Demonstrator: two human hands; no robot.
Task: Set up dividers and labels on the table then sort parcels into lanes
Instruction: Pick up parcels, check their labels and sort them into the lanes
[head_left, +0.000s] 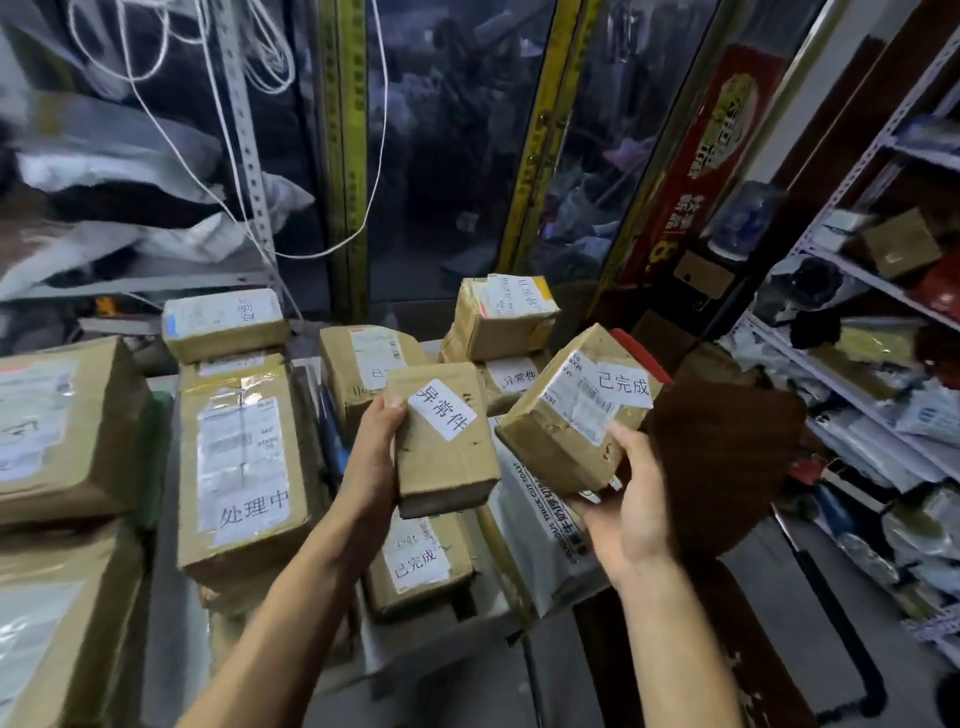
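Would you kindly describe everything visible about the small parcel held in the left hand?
The small parcel is a brown cardboard box, taped and slightly dented, with a white label reading 异常件 stuck aslant on its upper face. The left hand grips its left side, holding it in the air, tilted, above the other parcels on the table. It appears not to touch the right hand's parcel.

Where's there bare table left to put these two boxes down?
Little shows. A bare strip of table runs left of the 处理中 box, beside the big cartons. The middle and back are crowded with stacked parcels, and the white mailer covers the right edge.
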